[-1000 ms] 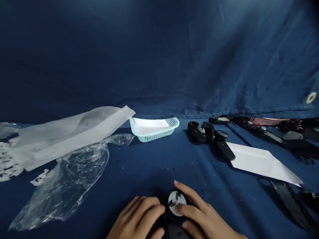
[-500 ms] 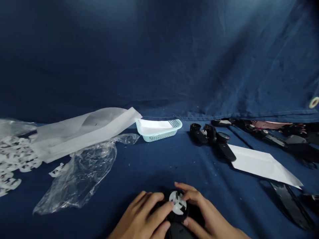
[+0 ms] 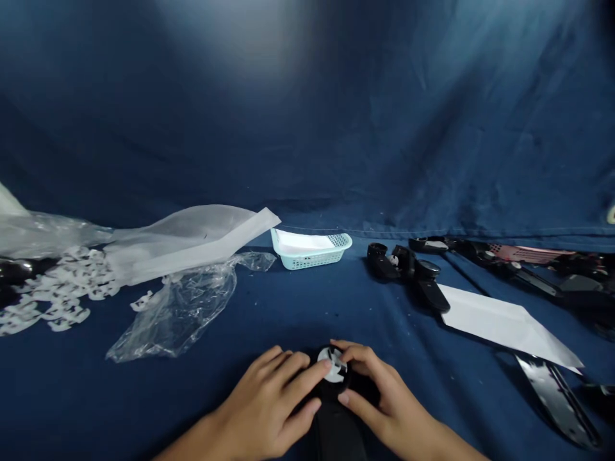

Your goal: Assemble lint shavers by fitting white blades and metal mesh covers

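Note:
Both my hands rest on a black plastic part lying on the blue cloth at the bottom centre. A small white round insert sits in the part's round end. My left hand curls over the part's left side, its fingertips pressed against the white insert. My right hand grips the right side, thumb and forefinger pinching at the insert's edge. The part's long body runs toward me between my wrists.
A pale green basket with white sheets stands behind. Clear plastic bags and several loose white inserts lie to the left. Black parts, a white paper and more black pieces fill the right.
The view has tilted down and shifted, so my hands and forearms show more. My fingers have closed in around the white insert, which has turned slightly in the black part.

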`<state>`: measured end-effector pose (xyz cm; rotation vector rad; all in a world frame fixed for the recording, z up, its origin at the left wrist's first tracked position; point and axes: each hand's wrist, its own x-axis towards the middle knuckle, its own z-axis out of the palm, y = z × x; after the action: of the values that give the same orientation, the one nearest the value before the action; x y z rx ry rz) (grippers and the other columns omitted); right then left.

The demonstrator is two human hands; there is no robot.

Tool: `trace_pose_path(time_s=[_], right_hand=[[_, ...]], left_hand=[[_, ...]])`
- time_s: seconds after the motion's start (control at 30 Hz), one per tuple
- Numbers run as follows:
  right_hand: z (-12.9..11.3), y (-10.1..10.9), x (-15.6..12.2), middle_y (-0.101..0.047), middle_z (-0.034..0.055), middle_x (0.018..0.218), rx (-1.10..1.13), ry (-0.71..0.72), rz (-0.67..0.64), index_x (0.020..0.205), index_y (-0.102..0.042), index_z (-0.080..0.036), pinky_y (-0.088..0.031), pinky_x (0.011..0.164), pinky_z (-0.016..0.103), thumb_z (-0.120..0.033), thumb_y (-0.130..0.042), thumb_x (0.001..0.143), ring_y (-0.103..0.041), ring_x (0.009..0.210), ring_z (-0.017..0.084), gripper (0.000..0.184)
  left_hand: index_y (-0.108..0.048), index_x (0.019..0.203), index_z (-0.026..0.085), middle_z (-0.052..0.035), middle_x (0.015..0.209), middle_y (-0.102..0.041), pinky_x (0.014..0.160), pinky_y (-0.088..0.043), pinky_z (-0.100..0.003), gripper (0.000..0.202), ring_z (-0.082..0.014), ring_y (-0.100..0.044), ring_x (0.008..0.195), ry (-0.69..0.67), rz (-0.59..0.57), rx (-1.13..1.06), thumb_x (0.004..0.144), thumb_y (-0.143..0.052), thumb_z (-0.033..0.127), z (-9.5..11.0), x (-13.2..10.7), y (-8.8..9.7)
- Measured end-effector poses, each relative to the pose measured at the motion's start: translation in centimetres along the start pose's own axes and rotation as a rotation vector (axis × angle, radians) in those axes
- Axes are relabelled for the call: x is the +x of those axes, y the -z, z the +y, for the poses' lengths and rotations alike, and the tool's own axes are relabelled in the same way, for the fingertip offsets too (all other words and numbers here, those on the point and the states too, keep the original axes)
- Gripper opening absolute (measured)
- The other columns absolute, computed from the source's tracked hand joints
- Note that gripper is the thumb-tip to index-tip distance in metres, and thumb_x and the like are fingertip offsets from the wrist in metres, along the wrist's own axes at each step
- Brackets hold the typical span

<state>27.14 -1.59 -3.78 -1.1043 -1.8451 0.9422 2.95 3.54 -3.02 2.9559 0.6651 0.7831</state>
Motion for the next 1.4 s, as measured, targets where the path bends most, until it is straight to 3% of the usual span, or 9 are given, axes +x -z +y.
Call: trace_pose_path(time_s=[0.17, 0.37, 0.6, 0.7, 0.93, 1.07, 1.17, 1.3, 1.4], right_hand=[[-0.1, 0.0, 0.1, -0.056, 0.0104, 0.139, -0.032, 0.037, 0.009, 0.121, -0.049, -0.027, -0.047, 0.108, 0.042, -0.022, -0.061, 0.093, -0.053, 0.131, 0.024, 0.031], [-0.2, -0.2, 0.0, -0.054, 0.0118, 0.142, -0.037, 0.054, 0.014, 0.127, -0.046, -0.026, -0.048, 0.106, 0.042, -0.021, -0.060, 0.093, -0.056, 0.128, 0.023, 0.037], [-0.1, -0.2, -0.1, -0.051, 0.0098, 0.146, -0.116, 0.094, -0.026, 0.132, -0.041, -0.030, -0.042, 0.112, 0.045, -0.020, -0.059, 0.094, -0.049, 0.135, 0.022, 0.044], [0.1, -0.1, -0.2, -0.050, 0.0096, 0.147, -0.149, 0.110, -0.039, 0.132, -0.041, -0.030, -0.042, 0.112, 0.045, -0.019, -0.057, 0.095, -0.048, 0.136, 0.022, 0.042], [-0.1, 0.2, -0.2, -0.051, 0.0098, 0.145, -0.185, 0.123, -0.068, 0.124, -0.049, -0.030, -0.044, 0.110, 0.042, -0.021, -0.056, 0.095, -0.050, 0.134, 0.023, 0.031], [0.2, 0.0, -0.3, -0.051, 0.0082, 0.146, -0.171, 0.129, -0.057, 0.130, -0.042, -0.032, -0.042, 0.112, 0.041, -0.019, -0.057, 0.095, -0.047, 0.136, 0.021, 0.040], [0.4, -0.1, -0.3, -0.050, 0.0091, 0.146, -0.164, 0.133, -0.050, 0.134, -0.038, -0.032, -0.043, 0.111, 0.043, -0.018, -0.057, 0.095, -0.047, 0.136, 0.021, 0.046], [0.1, 0.0, -0.2, -0.051, 0.0088, 0.145, -0.225, 0.116, -0.080, 0.125, -0.048, -0.031, -0.044, 0.109, 0.044, -0.022, -0.056, 0.095, -0.048, 0.135, 0.023, 0.032], [0.0, 0.0, -0.2, -0.050, 0.0087, 0.146, -0.256, 0.126, -0.077, 0.126, -0.047, -0.031, -0.044, 0.110, 0.044, -0.022, -0.056, 0.096, -0.047, 0.136, 0.023, 0.033]], left_hand=[[-0.047, 0.138, 0.025, -0.0061, 0.099, -0.069, 0.074, -0.057, -0.041, 0.046, -0.0216, -0.069, 0.079, 0.012, 0.005, -0.001, 0.092, -0.049, 0.022, 0.1, 0.2, 0.2], [-0.036, 0.142, 0.020, -0.0084, 0.106, -0.072, 0.080, -0.058, -0.048, 0.060, -0.0257, -0.072, 0.087, 0.085, 0.038, -0.070, 0.085, -0.053, 0.023, 0.5, 0.3, 0.2], [-0.038, 0.143, 0.027, -0.0050, 0.108, -0.073, 0.081, -0.059, -0.048, 0.066, -0.0259, -0.073, 0.091, 0.106, 0.010, -0.116, 0.079, -0.055, 0.021, 0.7, 0.8, 0.6], [-0.035, 0.143, 0.025, -0.0055, 0.105, -0.074, 0.080, -0.059, -0.047, 0.067, -0.0250, -0.073, 0.088, 0.110, 0.030, -0.118, 0.079, -0.054, 0.021, 0.7, 0.8, 0.4], [-0.046, 0.121, 0.025, -0.0041, 0.097, -0.074, 0.080, -0.058, -0.046, 0.042, -0.0234, -0.073, 0.081, 0.082, 0.101, -0.118, 0.080, -0.053, 0.019, 0.8, 0.1, 0.1], [-0.049, 0.119, 0.025, -0.0035, 0.092, -0.073, 0.074, -0.059, -0.048, 0.039, -0.0244, -0.073, 0.077, 0.079, 0.079, -0.122, 0.081, -0.053, 0.020, 0.7, 0.1, 0.1], [-0.047, 0.125, 0.025, -0.0034, 0.092, -0.074, 0.074, -0.059, -0.049, 0.045, -0.0246, -0.073, 0.077, 0.088, 0.057, -0.131, 0.080, -0.053, 0.021, 0.8, 0.1, 0.1], [-0.033, 0.140, 0.023, -0.0049, 0.096, -0.075, 0.077, -0.059, -0.051, 0.065, -0.0248, -0.074, 0.080, 0.120, 0.041, -0.152, 0.078, -0.052, 0.021, 1.0, 0.3, 0.4], [-0.035, 0.141, 0.027, -0.0040, 0.101, -0.074, 0.079, -0.059, -0.051, 0.068, -0.0258, -0.074, 0.085, 0.133, 0.000, -0.158, 0.076, -0.053, 0.020, 1.1, 0.4, 0.8]])
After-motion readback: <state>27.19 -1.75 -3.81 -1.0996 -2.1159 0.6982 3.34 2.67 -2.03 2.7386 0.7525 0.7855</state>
